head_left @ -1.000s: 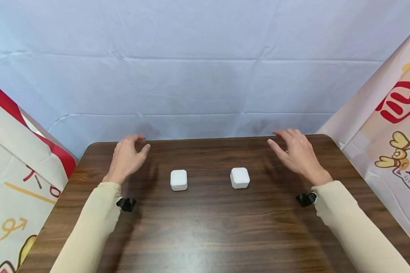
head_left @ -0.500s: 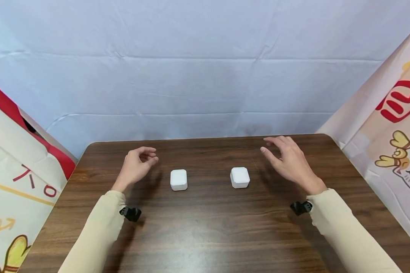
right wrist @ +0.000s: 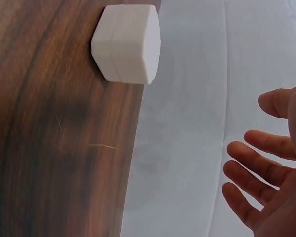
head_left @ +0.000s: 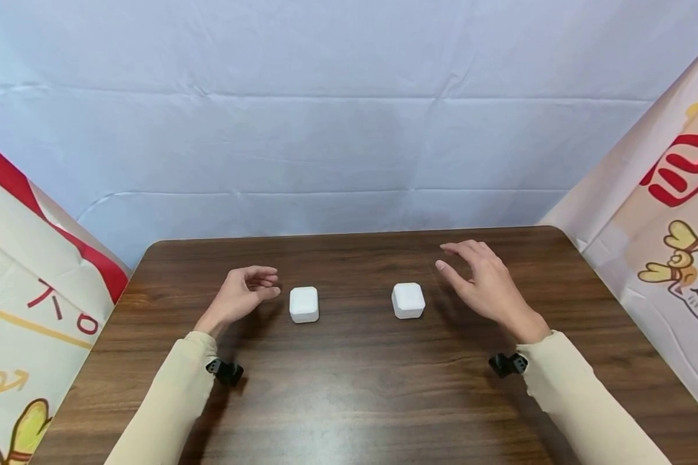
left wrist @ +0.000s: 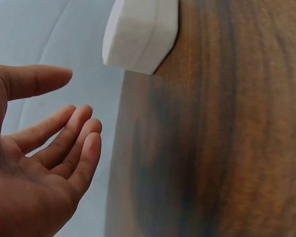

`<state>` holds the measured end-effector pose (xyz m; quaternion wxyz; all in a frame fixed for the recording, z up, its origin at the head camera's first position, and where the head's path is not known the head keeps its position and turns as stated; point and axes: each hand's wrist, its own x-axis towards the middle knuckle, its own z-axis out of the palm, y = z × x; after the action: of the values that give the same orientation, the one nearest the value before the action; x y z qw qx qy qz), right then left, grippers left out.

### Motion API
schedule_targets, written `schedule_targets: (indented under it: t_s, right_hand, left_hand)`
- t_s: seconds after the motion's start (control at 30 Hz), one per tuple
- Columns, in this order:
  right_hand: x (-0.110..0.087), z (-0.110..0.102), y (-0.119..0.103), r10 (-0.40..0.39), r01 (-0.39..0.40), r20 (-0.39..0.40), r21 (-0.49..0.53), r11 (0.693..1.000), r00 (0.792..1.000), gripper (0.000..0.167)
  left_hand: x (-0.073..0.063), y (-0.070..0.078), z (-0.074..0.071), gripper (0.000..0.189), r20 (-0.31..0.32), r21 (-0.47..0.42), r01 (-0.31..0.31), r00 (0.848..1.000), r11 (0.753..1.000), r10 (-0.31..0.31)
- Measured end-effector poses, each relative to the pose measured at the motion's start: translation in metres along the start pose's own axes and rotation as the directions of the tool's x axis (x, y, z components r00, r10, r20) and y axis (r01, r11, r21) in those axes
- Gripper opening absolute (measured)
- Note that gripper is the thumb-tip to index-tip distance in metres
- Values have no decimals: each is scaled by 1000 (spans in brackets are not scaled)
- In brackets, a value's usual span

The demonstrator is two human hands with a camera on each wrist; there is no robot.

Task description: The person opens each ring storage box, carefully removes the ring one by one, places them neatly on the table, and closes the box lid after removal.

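Observation:
Two small white boxes with bevelled corners stand apart on a brown wooden table. The left white box (head_left: 304,305) is close to my left hand (head_left: 241,297), whose fingertips hover just to its left without touching it. In the left wrist view that hand (left wrist: 44,148) has its thumb spread from loosely bent fingers, with nothing between them. To the right of the right white box (head_left: 408,301), my right hand (head_left: 485,284) hangs over the table with a wider gap. Its fingers (right wrist: 256,165) are relaxed and hold nothing; the box (right wrist: 126,44) sits apart from them.
The wooden table (head_left: 349,387) has rounded far corners. A pale cloth (head_left: 337,142) hangs right behind its far edge. Printed cloths flank it on the left (head_left: 29,323) and the right (head_left: 675,258). A black wrist camera (head_left: 225,372) sits on the left sleeve, another (head_left: 508,365) on the right.
Both hands have come inward and nearer to the body, toward the boxes. The left hand has moved further and is now beside its box. Both boxes have stayed in place.

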<state>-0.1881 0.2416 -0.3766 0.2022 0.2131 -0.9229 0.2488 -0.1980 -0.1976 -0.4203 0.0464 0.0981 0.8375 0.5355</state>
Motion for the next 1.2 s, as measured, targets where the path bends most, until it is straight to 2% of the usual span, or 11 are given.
schedule_targets:
  t_s: [0.13,0.37,0.47,0.6,0.8,0.97,1.2]
  right_hand:
    - [-3,1,-3,1,-1,7,13,1000,1000,37]
    - [-6,5,-10,-23,22,18,38,999,1000,37]
    - [-9,7,-15,-27,25,31,61,998,999,36]
    - [-12,12,-20,-32,27,47,91,995,998,35]
    - [-17,20,-25,-33,25,70,112,993,997,35]
    - [-20,25,-30,-30,20,82,123,992,996,36]
    - [-21,33,-37,-59,45,98,143,989,993,36]
  left_hand:
    - [-2,-2,3,45,46,-22,11,999,1000,-10]
    - [-12,16,8,43,125,-44,-10,992,999,16]
    - [-13,18,11,45,155,-39,-20,988,999,26]
    - [-10,6,15,48,168,-36,-23,985,999,29]
    - [-4,-19,20,53,155,30,-24,988,999,19]
    - [-3,-23,25,57,146,62,-7,989,998,-2]
    - [-3,-23,31,61,123,121,-23,992,992,8]
